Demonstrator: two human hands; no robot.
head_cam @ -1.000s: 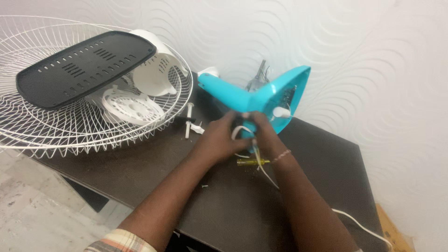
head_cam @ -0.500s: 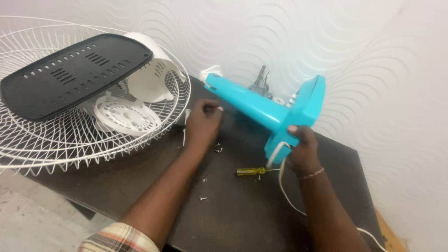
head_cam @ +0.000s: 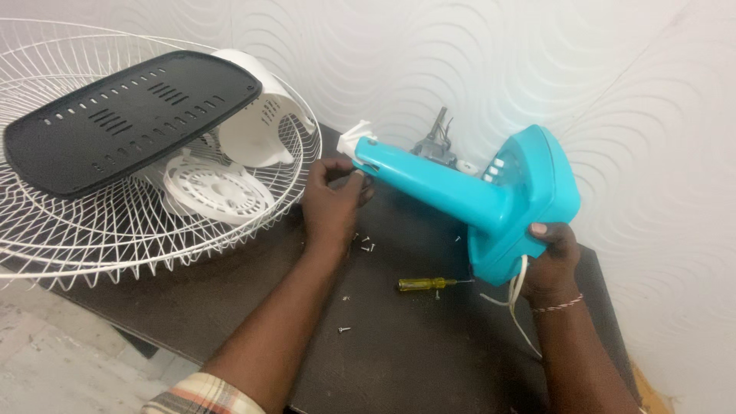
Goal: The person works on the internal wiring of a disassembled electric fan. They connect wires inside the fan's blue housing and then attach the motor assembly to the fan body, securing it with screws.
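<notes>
Turquoise fan stand (head_cam: 468, 195): my right hand (head_cam: 553, 257) grips its base, left hand (head_cam: 331, 201) fingers pinch its neck tip; wire grille (head_cam: 115, 238) cradles white housings (head_cam: 238, 123).

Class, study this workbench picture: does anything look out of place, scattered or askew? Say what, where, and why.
Yes. Small loose screws lie scattered on the dark table, near the left hand. A black vented panel rests tilted across the white wire fan guard, which overhangs the table's edge. The turquoise fan stand is tipped sideways, its base in the right hand.
</notes>
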